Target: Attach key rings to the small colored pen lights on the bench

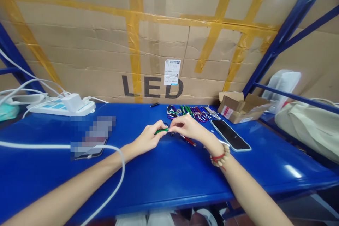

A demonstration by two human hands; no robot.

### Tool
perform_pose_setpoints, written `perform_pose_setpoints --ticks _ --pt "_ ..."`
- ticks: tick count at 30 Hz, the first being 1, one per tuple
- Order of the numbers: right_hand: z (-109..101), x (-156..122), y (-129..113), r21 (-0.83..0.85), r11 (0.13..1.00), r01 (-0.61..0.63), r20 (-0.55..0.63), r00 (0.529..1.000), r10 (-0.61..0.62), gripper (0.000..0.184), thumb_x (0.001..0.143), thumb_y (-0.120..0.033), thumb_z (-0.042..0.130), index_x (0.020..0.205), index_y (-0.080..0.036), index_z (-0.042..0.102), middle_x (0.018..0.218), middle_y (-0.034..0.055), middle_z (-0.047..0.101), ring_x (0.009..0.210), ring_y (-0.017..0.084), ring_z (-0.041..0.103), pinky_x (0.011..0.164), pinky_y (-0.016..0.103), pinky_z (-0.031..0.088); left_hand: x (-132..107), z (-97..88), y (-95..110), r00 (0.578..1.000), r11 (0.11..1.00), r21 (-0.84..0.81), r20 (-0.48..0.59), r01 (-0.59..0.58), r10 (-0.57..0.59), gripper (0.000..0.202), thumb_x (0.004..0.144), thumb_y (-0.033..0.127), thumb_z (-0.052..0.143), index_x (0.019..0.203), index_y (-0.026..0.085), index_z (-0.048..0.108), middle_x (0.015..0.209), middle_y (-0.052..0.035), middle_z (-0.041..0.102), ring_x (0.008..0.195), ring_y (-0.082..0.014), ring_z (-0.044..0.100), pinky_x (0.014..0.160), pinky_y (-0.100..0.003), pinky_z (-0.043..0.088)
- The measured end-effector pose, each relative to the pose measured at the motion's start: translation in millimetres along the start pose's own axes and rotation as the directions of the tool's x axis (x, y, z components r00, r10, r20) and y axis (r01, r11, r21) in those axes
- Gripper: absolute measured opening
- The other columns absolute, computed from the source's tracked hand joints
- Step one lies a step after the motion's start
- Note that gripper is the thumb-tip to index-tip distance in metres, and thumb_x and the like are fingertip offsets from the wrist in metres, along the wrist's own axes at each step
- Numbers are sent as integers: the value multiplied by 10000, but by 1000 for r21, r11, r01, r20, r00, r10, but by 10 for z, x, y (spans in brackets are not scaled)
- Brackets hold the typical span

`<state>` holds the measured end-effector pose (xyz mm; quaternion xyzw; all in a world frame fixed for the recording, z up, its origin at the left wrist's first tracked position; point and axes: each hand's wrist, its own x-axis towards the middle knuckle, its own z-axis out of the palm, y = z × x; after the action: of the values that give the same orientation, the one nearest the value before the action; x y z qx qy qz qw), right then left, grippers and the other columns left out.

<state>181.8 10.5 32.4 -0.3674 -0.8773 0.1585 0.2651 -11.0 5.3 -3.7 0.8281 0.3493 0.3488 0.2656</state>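
Observation:
My left hand [149, 137] is closed around a slim green tube [161, 131], which looks like a small keychain flashlight. At the tube's right end, the thumb and fingertips of my right hand [186, 127] are pinched together; the exact contact there is too small to make out. A red tube [188, 140] with a metal end lies on the table just below my right hand. Behind the hands is a pile of similar tubes [197, 113] in green, red, blue and purple, several with metal clips. A small dark tube [155, 105] lies apart at the back.
A phone [231, 135] and an open small carton [241, 107] are on the right of the blue table [169, 180]. On the left are a white power strip [63, 106], a blurred-out device [92, 141] and a white cable [120, 176] crossing over my left forearm. A large cardboard box [106, 49] stands behind.

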Motion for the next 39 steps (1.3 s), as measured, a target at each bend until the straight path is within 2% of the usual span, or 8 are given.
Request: perform_pose_setpoints --ticks 6,11,18,26,31,35,37,39 --pt "106 20 32 96 995 6 80 997 -14 325 870 -362 453 707 -144 630 521 -5 565 461 85 488 543 197 378 -23 -27 -7 998 998 45 -32 -43 45 88 834 258 440 799 185 474 770 8 622 631 -100 547 592 -192 409" --pt "129 28 -62 137 991 -2 57 998 -6 320 872 -331 440 646 -151 577 438 -37 487 412 70 454 508 178 369 -61 -45 21 992 987 121 -49 -106 113 93 861 236 419 825 189 490 816 -2 636 674 -110 574 638 -201 429" --pt "154 26 -155 293 945 -148 135 984 112 448 869 -466 386 567 -157 504 384 -49 426 351 62 400 444 180 342 -74 -57 5 960 918 315 -59 -242 274 130 872 195 396 817 189 514 777 -12 612 715 -134 563 706 -244 430" --pt "211 58 -67 362 914 -183 161 978 132 541 858 -568 327 595 -143 533 419 -35 454 376 66 424 478 189 368 -33 -41 -86 987 974 198 -88 -113 133 117 873 263 419 852 194 511 823 -5 620 759 -132 590 713 -234 444" --pt "120 54 -81 326 928 -182 161 978 135 546 856 -570 334 618 -136 565 452 -29 465 399 67 435 477 190 363 -28 -1 -63 995 997 72 -92 -42 49 115 869 277 420 922 204 493 917 -24 641 850 -152 608 746 -251 449" --pt "-130 7 -54 247 942 -227 16 973 230 553 865 -557 313 615 -140 575 435 -28 458 407 77 437 483 202 345 -19 29 -6 984 999 1 -173 36 -36 145 861 274 431 985 207 468 876 -19 639 845 -152 608 800 -279 430" --pt "-284 -40 10 91 954 -287 -155 942 298 540 862 -548 323 605 -149 580 422 -25 456 419 86 437 492 211 325 -12 30 16 972 997 -35 -224 64 -70 147 870 280 411 990 203 448 784 0 623 785 -141 601 776 -273 425" --pt "-406 -90 103 -137 908 -396 -283 894 347 526 848 -532 365 549 -157 581 448 -5 500 452 97 448 499 224 297 -6 25 21 958 994 -70 -271 80 -96 148 876 284 393 994 202 427 743 12 601 751 -129 584 750 -261 421"
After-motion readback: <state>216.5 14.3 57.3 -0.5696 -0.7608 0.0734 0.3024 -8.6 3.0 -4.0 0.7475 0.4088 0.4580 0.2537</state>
